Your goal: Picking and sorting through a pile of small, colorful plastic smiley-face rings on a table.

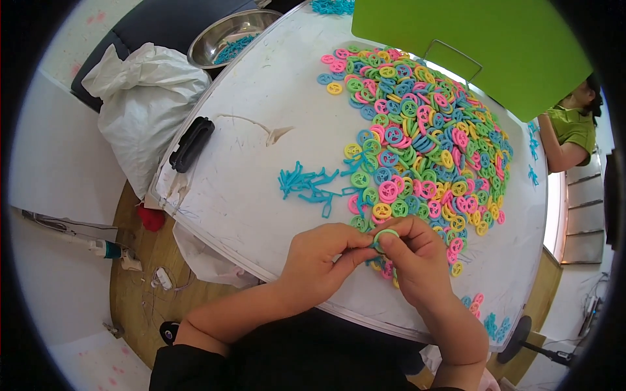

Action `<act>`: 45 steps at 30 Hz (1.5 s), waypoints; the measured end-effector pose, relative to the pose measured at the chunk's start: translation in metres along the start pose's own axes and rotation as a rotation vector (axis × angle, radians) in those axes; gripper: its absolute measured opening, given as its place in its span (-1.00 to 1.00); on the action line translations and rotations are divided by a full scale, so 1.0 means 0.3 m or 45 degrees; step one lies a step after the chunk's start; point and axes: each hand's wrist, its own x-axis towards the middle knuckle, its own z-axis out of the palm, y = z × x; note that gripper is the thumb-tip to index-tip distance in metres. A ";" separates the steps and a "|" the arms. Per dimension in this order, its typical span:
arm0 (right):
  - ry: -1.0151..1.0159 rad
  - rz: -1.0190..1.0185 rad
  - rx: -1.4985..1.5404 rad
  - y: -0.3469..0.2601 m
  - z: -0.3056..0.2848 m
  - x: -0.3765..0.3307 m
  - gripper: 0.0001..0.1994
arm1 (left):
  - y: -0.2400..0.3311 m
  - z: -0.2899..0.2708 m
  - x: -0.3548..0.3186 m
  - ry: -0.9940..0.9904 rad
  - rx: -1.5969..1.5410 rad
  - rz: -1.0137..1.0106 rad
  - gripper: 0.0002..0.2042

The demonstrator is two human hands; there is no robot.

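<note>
I see the right hand (418, 264) pinching a green wheel (387, 233) over the table (261, 153), toward its front edge; the left hand's (324, 257) fingertips press together beside it. What they grip, I cannot tell.

Smooth plastic wheels (388, 191); shiny metal bowl (220, 38); crinkled plastic-looking sack (149, 104); smooth, scuffed tabletop (261, 88); matt cloth sleeve (186, 366); wood-look floor (132, 301).
</note>
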 end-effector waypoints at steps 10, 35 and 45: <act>-0.190 -0.585 -1.078 -0.075 -0.030 0.007 -0.79 | 0.037 -0.041 0.043 -0.263 0.048 -0.106 -0.90; -0.222 -0.634 -1.045 -0.080 -0.020 0.004 -0.54 | -0.024 -0.007 0.023 -0.015 -0.895 -0.397 -0.69; -0.190 -0.864 -1.347 -0.067 -0.006 0.008 -0.54 | -0.046 0.043 0.001 0.208 -0.862 -0.289 -0.72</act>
